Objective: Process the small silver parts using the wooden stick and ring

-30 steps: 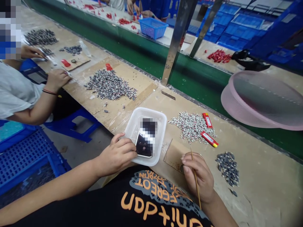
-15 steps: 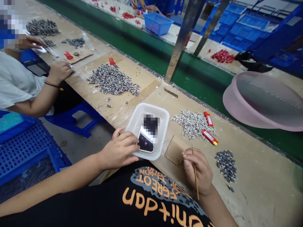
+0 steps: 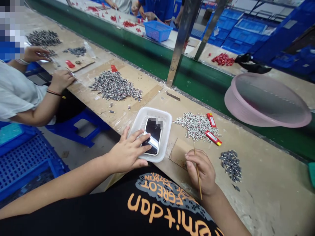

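A smartphone (image 3: pixel 153 139) with a dark screen lies in a white perforated plastic basket (image 3: pixel 168 131) at the table's near edge. My left hand (image 3: pixel 129 149) reaches over the basket's left rim, fingers spread, the fingertips over the phone's lower screen. Between the fingers of my right hand (image 3: pixel 203 170) is a thin wooden stick (image 3: pixel 198 173), its tip pointing away from me. A small cardboard piece (image 3: pixel 178 152) lies just left of that hand. Beyond it spreads a heap of small pale parts (image 3: pixel 194 126) with two red packets (image 3: pixel 213 137) on it.
Dark small parts (image 3: pixel 231 165) lie to the right, and a larger heap (image 3: pixel 115 85) lies at the left. A co-worker's hand (image 3: pixel 62 78) is farther left. A pink mesh basket (image 3: pixel 268 101) stands beyond the table, near a metal post (image 3: pixel 180 49).
My left fingers have moved farther over the phone and spread more. The phone's screen has turned mostly dark. My right hand still holds the stick; the whole view has shifted slightly.
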Action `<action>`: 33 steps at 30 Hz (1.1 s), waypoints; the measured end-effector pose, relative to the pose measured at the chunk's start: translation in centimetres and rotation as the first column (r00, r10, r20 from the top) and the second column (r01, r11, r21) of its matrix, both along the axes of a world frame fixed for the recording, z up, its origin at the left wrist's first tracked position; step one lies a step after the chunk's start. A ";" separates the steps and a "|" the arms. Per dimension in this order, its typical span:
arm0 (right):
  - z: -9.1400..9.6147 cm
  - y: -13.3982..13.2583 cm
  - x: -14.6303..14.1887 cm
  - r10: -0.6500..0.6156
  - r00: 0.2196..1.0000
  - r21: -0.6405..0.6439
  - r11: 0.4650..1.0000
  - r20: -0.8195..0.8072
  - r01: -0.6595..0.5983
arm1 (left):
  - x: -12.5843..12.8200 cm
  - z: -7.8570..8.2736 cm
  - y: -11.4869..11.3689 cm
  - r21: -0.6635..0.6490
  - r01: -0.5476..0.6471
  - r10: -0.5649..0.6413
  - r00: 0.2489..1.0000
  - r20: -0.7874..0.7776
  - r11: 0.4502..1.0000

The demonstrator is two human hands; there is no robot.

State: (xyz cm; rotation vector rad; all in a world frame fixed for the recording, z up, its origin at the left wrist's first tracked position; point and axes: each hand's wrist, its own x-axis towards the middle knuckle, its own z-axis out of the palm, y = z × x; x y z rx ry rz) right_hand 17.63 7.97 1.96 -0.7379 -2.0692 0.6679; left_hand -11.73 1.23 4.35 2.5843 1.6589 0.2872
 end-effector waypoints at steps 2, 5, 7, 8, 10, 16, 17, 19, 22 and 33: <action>0.0 0.0 0.0 0.002 1.000 0.003 1.000 0.001 -0.002 | 0.1 0.1 0.2 0.004 0.005 -0.005 1.000 -0.002 1.000; 0.0 0.0 0.0 0.010 1.000 0.007 1.000 -0.001 -0.010 | 0.1 0.4 0.3 0.002 0.012 -0.012 1.000 -0.011 1.000; 0.0 0.0 0.0 0.014 1.000 0.004 1.000 -0.003 -0.014 | -0.1 0.7 0.3 -0.001 0.012 -0.013 1.000 -0.018 1.000; 0.0 -0.1 0.0 0.016 1.000 0.001 1.000 -0.004 -0.016 | -0.2 0.9 0.2 0.000 0.010 -0.010 1.000 -0.017 1.000; 0.0 -0.1 0.0 0.019 1.000 -0.001 1.000 -0.002 -0.019 | -0.5 1.1 0.0 0.001 0.002 -0.002 1.000 -0.003 1.000; 0.0 -0.1 0.1 0.005 1.000 0.003 1.000 0.005 -0.005 | -1.4 0.8 -0.8 -0.008 -0.010 0.011 1.000 0.022 1.000; 0.0 0.0 0.1 0.003 1.000 0.001 1.000 0.003 -0.003 | -1.5 0.7 -1.0 -0.007 -0.015 0.015 1.000 0.025 1.000; 0.0 0.0 0.1 0.002 1.000 -0.003 1.000 0.001 -0.002 | -1.6 0.5 -1.2 -0.006 -0.033 0.033 0.999 0.034 0.999; -0.1 0.2 0.2 0.002 1.000 -0.010 1.000 0.000 -0.002 | -1.8 0.3 -1.5 -0.007 -0.061 0.061 0.997 0.044 0.998; -0.4 0.4 0.2 -0.005 1.000 -0.024 1.000 -0.008 0.005 | -2.1 -1.0 -1.3 -0.008 -0.062 0.062 0.992 0.105 0.998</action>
